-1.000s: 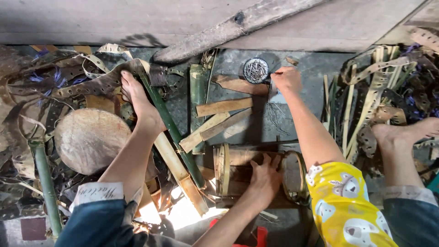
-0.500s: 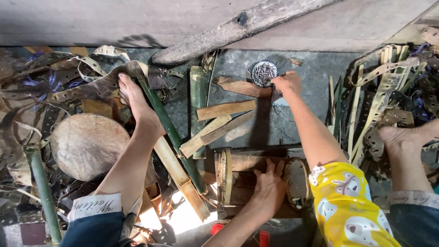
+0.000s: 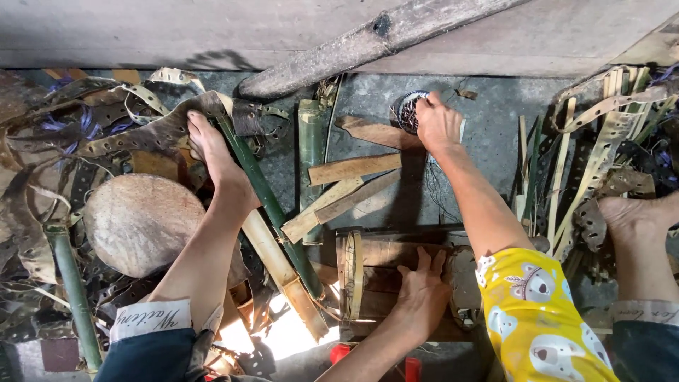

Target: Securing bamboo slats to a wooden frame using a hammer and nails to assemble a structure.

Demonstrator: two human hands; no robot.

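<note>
My left hand (image 3: 424, 290) lies with fingers spread over a short bamboo section (image 3: 385, 279) on the ground at bottom centre, holding it down. A flat bamboo ring (image 3: 351, 276) stands around its left end. My right hand (image 3: 438, 124), arm in a yellow printed sleeve, reaches far forward and grips a small dark coil of thin wire (image 3: 409, 110) on the grey slab. Fine wire strands (image 3: 435, 191) trail down from that hand. Split bamboo slats (image 3: 350, 170) lie between the two hands.
My bare left foot (image 3: 216, 159) rests on a green bamboo pole (image 3: 265, 194), and my right foot (image 3: 633, 212) is at the right among bamboo strips. A round wooden block (image 3: 138, 223) sits left. Perforated scrap strips (image 3: 92, 127) lie in heaps. A rough log (image 3: 368, 46) lies along the wall.
My right hand has closed in on the wire coil and now covers part of it. My left hand stays on the bamboo section. The view shifted slightly.
</note>
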